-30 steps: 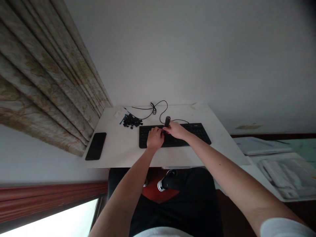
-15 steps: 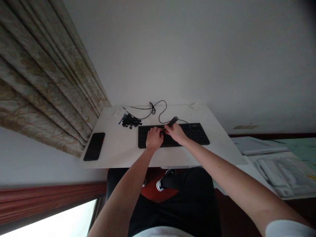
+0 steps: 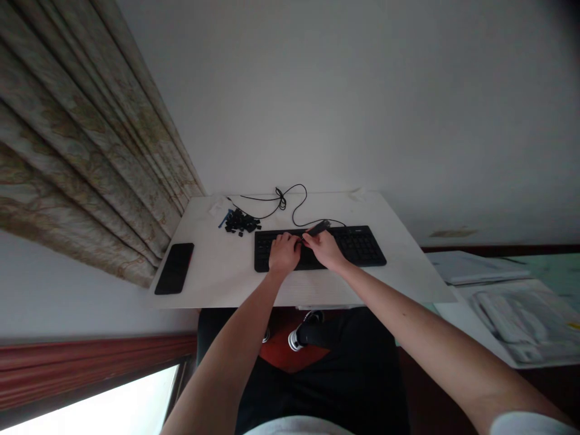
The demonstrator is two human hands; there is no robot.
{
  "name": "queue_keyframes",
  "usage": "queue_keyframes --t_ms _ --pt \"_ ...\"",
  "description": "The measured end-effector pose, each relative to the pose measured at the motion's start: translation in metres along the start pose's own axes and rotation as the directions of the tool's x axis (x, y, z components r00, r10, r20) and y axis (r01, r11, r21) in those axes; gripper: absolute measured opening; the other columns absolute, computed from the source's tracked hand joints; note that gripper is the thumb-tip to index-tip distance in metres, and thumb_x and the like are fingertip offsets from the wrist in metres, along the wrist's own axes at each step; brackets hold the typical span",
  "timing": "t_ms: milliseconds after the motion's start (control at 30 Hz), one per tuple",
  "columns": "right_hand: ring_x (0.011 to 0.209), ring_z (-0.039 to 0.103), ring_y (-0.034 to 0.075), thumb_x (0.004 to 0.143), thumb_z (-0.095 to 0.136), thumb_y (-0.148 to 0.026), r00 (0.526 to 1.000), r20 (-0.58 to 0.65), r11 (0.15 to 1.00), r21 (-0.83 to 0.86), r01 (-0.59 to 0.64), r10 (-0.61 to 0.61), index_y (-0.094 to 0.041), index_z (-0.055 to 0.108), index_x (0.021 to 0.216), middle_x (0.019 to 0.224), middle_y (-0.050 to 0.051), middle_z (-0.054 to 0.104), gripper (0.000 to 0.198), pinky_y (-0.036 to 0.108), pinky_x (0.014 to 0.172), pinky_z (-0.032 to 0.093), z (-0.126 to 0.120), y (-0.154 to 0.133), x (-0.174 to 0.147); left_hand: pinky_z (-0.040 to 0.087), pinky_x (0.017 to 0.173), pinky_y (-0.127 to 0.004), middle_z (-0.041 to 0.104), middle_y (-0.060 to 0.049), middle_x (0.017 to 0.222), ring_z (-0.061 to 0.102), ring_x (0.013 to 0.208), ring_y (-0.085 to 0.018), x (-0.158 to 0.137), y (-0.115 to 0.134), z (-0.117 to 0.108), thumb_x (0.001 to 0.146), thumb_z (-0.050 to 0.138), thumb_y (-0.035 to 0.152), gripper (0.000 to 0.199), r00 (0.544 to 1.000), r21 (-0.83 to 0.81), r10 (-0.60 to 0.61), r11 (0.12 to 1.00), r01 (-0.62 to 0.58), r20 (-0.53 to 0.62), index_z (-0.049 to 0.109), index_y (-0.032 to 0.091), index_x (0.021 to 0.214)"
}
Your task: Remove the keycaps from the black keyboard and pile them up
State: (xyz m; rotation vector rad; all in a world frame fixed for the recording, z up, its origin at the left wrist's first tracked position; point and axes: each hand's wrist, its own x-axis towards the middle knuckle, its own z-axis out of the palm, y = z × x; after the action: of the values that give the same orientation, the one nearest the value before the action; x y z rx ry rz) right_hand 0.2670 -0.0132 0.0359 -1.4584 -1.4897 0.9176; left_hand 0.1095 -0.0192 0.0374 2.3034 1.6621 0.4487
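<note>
A black keyboard [image 3: 362, 248] lies on the white table. My left hand [image 3: 284, 252] rests on its left half, palm down with the fingers laid over the keys. Just to the right, my right hand [image 3: 324, 246] is closed around a dark brush [image 3: 321, 227]. The brush's bristly end points up and to the right, and its thin lower end is at the keyboard near my left thumb. My hands cover the keys between them, so I cannot tell exactly what the tip touches. A pile of loose black keycaps [image 3: 241, 222] lies beyond the keyboard's left corner.
A thin blue tool [image 3: 223, 219] lies beside the keycaps. The keyboard's black cable [image 3: 294, 211] loops across the back of the table [image 3: 222, 278]. A black phone [image 3: 174, 269] is at the left edge. Clear packaging [image 3: 521, 320] lies to the right, below the wall.
The brush has tilted lower, its bristly end dropping slightly and moving right, as my right hand turned a little. My left hand has hardly moved on the keyboard.
</note>
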Motion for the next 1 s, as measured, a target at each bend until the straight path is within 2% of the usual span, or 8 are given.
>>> queue_keyframes --t_ms 200,500,733,867,1000 --pt "0.082 0.075 0.027 0.086 0.073 -0.052 1.000 -0.017 1.000 -0.027 -0.013 0.012 -0.020 0.064 0.094 0.078 0.007 0.073 0.034 0.038 0.077 0.062 -0.002 -0.008 0.001 0.042 0.096 -0.040 0.061 -0.007 0.123 0.052 0.116 -0.026 0.000 0.000 0.000 0.103 0.047 0.036 0.026 1.000 0.004 0.015 1.000 -0.015 0.012 0.065 0.026 0.119" --pt "0.079 0.074 0.023 0.092 0.066 -0.035 0.999 0.048 0.994 -0.106 -0.013 0.018 -0.019 0.065 0.092 0.082 0.007 0.073 0.015 0.035 0.076 0.059 -0.005 -0.017 0.004 0.042 0.096 -0.041 0.061 -0.008 0.123 0.052 0.117 -0.027 0.000 -0.001 0.001 0.102 0.048 0.035 0.025 1.000 0.028 0.016 0.999 -0.016 0.017 0.063 0.026 0.120" --pt "0.071 0.069 0.021 0.091 0.067 -0.031 0.978 0.202 0.949 -0.294 0.111 -0.052 -0.019 0.066 0.086 0.077 0.006 0.071 0.013 0.029 0.066 0.051 -0.011 -0.033 0.016 0.042 0.097 -0.041 0.060 -0.009 0.123 0.051 0.119 -0.027 0.001 -0.003 0.004 0.103 0.047 0.037 0.029 1.000 0.039 0.016 0.999 -0.017 0.021 0.061 0.024 0.125" --pt "0.069 0.068 0.021 0.088 0.071 -0.030 0.972 0.222 0.916 -0.371 0.155 -0.074 -0.019 0.065 0.084 0.074 0.005 0.071 0.013 0.028 0.064 0.047 -0.014 -0.038 0.019 0.042 0.098 -0.041 0.060 -0.009 0.123 0.051 0.118 -0.027 0.001 -0.003 0.003 0.103 0.047 0.038 0.029 1.000 0.032 0.013 0.999 -0.014 0.024 0.062 0.023 0.124" --pt "0.068 0.067 0.021 0.090 0.068 -0.027 0.972 0.228 0.921 -0.364 0.141 -0.058 -0.018 0.064 0.085 0.073 0.005 0.070 0.011 0.027 0.061 0.045 -0.015 -0.036 0.019 0.043 0.097 -0.041 0.060 -0.009 0.121 0.052 0.118 -0.027 0.000 -0.003 0.003 0.103 0.048 0.041 0.030 0.999 0.017 0.030 0.999 -0.030 0.016 0.063 0.024 0.124"
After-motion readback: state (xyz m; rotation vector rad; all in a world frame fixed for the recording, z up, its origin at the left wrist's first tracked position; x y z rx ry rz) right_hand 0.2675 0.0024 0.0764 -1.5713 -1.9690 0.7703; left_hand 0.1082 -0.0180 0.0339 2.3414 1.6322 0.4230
